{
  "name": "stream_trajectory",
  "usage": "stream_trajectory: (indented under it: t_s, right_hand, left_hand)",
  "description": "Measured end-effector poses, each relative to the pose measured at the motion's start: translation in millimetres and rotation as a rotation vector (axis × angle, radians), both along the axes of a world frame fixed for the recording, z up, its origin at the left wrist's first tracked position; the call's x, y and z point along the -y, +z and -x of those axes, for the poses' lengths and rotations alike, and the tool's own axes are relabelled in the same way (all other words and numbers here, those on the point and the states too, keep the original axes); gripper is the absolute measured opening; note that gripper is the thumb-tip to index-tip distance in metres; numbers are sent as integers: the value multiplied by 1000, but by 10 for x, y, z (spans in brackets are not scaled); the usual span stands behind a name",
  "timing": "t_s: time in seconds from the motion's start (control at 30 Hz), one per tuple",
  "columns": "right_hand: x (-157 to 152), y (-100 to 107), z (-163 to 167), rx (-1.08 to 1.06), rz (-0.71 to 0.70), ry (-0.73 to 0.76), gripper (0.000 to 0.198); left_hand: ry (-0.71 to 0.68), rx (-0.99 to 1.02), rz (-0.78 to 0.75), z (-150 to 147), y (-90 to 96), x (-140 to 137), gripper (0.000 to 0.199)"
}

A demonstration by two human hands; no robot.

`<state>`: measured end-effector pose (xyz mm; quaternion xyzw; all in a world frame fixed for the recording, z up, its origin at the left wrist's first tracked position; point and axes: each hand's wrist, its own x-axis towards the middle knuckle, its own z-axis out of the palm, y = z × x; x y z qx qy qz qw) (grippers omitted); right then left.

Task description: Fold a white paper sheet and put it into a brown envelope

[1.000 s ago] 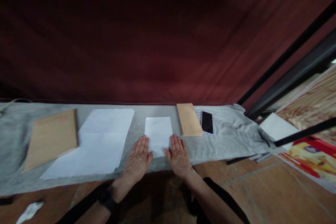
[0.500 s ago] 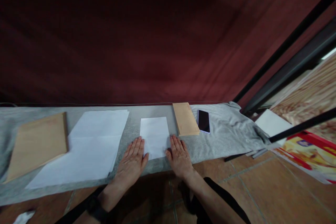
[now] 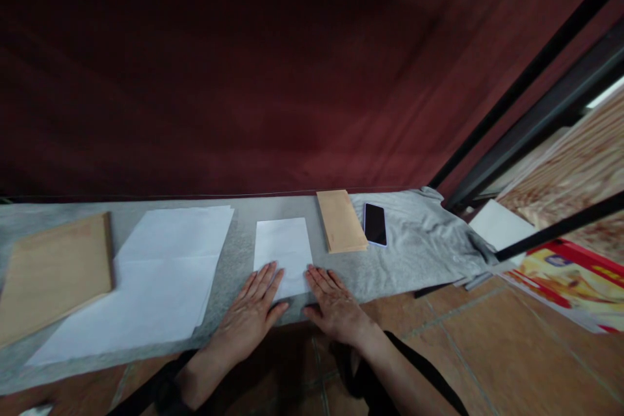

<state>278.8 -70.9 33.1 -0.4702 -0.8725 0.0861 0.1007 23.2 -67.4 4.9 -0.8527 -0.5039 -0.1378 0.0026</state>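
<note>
The small paper (image 3: 281, 242) lies flat on the grey cloth (image 3: 414, 270), between the left hand (image 3: 249, 317) and the right hand (image 3: 337, 309), with the left fingertips over its near left part and the right ones at its right edge. Both hands are palm down, their fingers stretched out flat and gripping nothing. Beyond the right hand lie the brown envelopes (image 3: 342, 221), with the phone (image 3: 375, 225) just beside them, while left of the paper the white sheets (image 3: 160, 292) lie partly under the brown packet (image 3: 56, 273).
</note>
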Motion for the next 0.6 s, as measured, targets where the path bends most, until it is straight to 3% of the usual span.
stream_trajectory:
  t_s: [0.33,0.6]
  right_hand:
    - [-11,93,-116,5,209,92,82]
    - [-98,190,-168,-78,329,116,80]
  left_hand:
    - [-119,10,128,-187,237,-173,57]
    - [-252,19,147,-512,149,-628,55]
